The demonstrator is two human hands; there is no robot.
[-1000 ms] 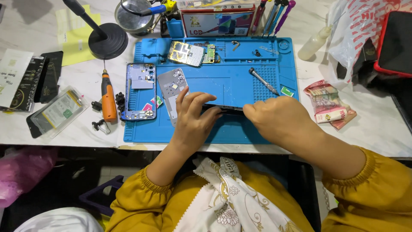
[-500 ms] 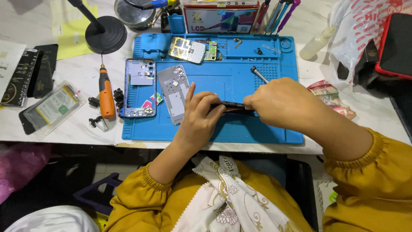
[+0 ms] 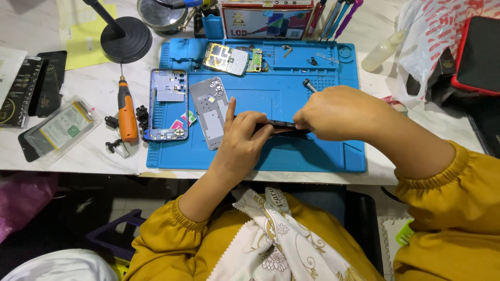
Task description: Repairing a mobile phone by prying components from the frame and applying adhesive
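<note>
Head view, centre of the frame: we see a thin dark phone panel (image 3: pixel 278 126) held edge-on just above the blue work mat (image 3: pixel 312 151), gripped at both ends. The left hand (image 3: pixel 240 139) pinches its left end between thumb and fingers, the forefinger raised and pointing toward the top of the frame. The right hand (image 3: pixel 333 112) is closed over the right end, its fingers curled around the panel's edge.

Just left of the left hand, on the mat, we note a grey inner phone cover (image 3: pixel 210 111) lying flat, and beside it a blue phone frame (image 3: pixel 167 104) with small pink and green stickers at its lower corner. At the upper middle of the mat lies a circuit board (image 3: pixel 232 58). A screwdriver (image 3: pixel 309 85) shows just above the right hand.

Off the mat, on the white worktop (image 3: pixel 94 156), we find an orange electric screwdriver (image 3: pixel 126 110) at left, with a bagged battery (image 3: pixel 61 127) further left. A black round lamp base (image 3: pixel 125 39) sits at upper left; a clear squeeze bottle (image 3: pixel 383 50) stands at upper right.
</note>
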